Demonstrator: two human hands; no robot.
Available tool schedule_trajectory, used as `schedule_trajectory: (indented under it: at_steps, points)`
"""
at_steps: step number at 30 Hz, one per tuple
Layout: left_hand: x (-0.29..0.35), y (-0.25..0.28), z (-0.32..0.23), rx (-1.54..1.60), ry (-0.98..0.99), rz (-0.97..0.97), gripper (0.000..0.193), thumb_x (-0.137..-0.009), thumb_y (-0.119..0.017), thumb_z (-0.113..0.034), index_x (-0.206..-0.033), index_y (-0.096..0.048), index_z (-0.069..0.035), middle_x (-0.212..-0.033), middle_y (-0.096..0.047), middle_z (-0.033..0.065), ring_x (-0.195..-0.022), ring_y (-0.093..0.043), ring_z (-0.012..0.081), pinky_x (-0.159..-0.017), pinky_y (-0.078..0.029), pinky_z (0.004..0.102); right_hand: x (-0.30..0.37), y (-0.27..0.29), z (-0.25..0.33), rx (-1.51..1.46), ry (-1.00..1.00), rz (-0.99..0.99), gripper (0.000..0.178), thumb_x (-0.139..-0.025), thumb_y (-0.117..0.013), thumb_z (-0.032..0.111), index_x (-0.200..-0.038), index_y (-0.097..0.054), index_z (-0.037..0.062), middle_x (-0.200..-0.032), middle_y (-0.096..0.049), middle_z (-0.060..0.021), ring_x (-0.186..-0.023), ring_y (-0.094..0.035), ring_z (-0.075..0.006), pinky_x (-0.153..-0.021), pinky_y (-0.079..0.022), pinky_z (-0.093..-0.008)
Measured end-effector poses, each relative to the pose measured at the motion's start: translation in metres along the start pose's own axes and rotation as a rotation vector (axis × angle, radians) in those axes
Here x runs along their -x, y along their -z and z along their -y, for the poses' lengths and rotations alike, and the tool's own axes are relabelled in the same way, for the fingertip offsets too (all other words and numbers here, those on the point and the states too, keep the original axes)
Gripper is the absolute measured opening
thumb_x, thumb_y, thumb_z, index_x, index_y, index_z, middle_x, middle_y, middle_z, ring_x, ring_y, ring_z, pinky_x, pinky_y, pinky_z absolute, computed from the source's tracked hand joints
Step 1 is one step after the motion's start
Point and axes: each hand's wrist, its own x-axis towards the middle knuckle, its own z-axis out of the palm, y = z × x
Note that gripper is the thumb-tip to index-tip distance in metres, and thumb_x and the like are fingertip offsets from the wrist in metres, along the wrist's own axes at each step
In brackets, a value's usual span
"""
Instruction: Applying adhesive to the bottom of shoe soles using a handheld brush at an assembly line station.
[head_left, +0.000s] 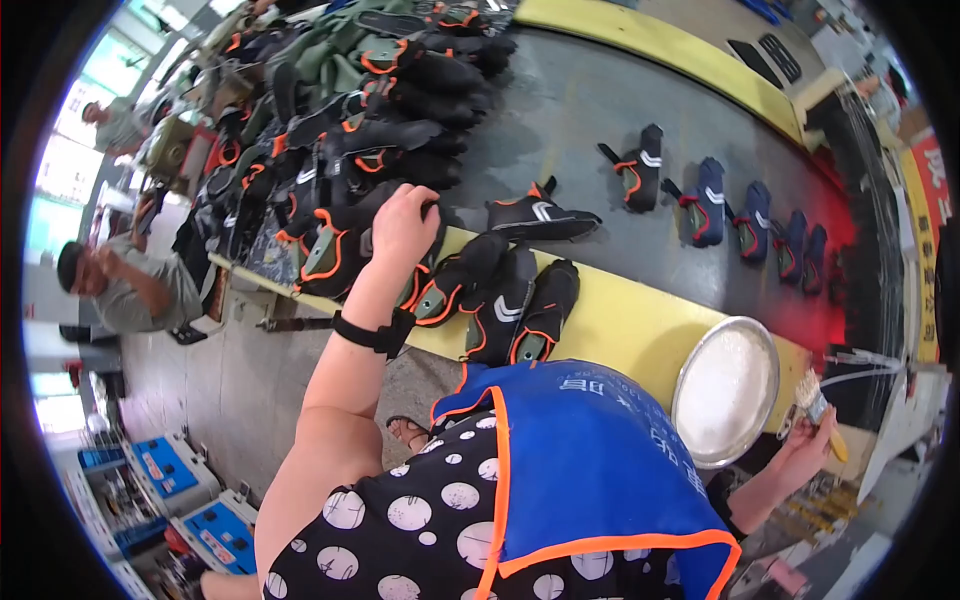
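Observation:
My left hand [402, 232] is closed at the near edge of a heap of black shoe uppers with orange trim, its fingers curled over a dark shoe upper [335, 250]; its fingertips are partly hidden. At the right, my right hand [803, 447] grips a brush [812, 395] with a yellow handle, bristles pointing up. Beside that hand stands a round metal bowl [728, 395] of white paste or liquid. Several black and orange shoe uppers [497, 305] lie on the yellow ledge before me. Another shoe upper [543, 217] rests on its side at the belt's near edge.
Across the grey belt [570, 110], one black and several navy shoe uppers [707, 200] stand in a row toward a red-lit opening [840, 270]. A yellow rail [660, 45] borders the far side. A seated person [130, 280] is at the left, near blue-topped equipment [165, 475].

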Motion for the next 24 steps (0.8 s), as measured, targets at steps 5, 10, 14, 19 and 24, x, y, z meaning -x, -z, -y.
schedule_trajectory:
  at_steps: [5, 10, 14, 19, 24]
  points:
    - [-0.053, -0.112, -0.011, 0.241, -0.194, 0.315, 0.034, -0.077, -0.073, -0.015, -0.110, -0.068, -0.008, -0.100, -0.066, 0.0166, -0.096, -0.065, 0.0337, -0.084, -0.052, 0.0408, 0.047, -0.023, 0.033, 0.075, 0.070, -0.177, 0.028, -0.099, -0.061, 0.016, -0.116, -0.060, -0.0065, -0.102, -0.067, -0.0111, -0.078, -0.060, -0.0115, -0.071, -0.049, -0.0237]
    - [-0.110, -0.196, -0.022, 0.018, -0.223, 0.792, 0.104, -0.057, -0.088, -0.035, -0.147, -0.038, -0.020, -0.126, -0.057, 0.0231, -0.122, -0.053, 0.0409, -0.103, -0.045, 0.0439, 0.090, 0.006, 0.044, 0.150, 0.103, -0.241, 0.020, -0.099, -0.060, 0.014, -0.112, -0.061, -0.0017, -0.101, -0.065, -0.0061, -0.078, -0.059, -0.0089, -0.068, -0.048, -0.0221]
    - [-0.108, -0.269, 0.010, 0.063, -0.340, 0.870, 0.110, -0.051, -0.089, -0.036, -0.148, -0.038, -0.028, -0.127, -0.056, 0.0209, -0.121, -0.055, 0.0407, -0.104, -0.045, 0.0448, 0.122, 0.019, 0.045, 0.207, 0.125, -0.375, 0.020, -0.098, -0.062, 0.017, -0.112, -0.063, 0.0015, -0.101, -0.065, -0.0029, -0.081, -0.060, -0.0080, -0.069, -0.048, -0.0218]
    - [-0.111, -0.238, -0.062, -0.300, -0.355, 0.971, 0.096, -0.053, -0.084, -0.041, -0.139, -0.045, -0.028, -0.128, -0.055, 0.0198, -0.121, -0.055, 0.0416, -0.101, -0.048, 0.0473, 0.138, 0.042, 0.010, 0.353, -0.016, -0.597, 0.023, -0.096, -0.066, 0.019, -0.112, -0.065, 0.0032, -0.101, -0.066, -0.0008, -0.078, -0.059, -0.0069, -0.068, -0.049, -0.0224]
    - [-0.140, -0.222, -0.045, 0.026, -0.420, 0.829, 0.089, -0.056, -0.085, -0.032, -0.136, -0.048, -0.018, -0.112, -0.062, 0.0192, -0.105, -0.063, 0.0366, -0.093, -0.051, 0.0421, 0.120, 0.067, -0.066, 0.417, -0.157, -0.531, 0.023, -0.092, -0.071, 0.018, -0.103, -0.068, -0.0017, -0.085, -0.067, -0.0037, -0.067, -0.060, -0.0084, -0.061, -0.050, -0.0223]
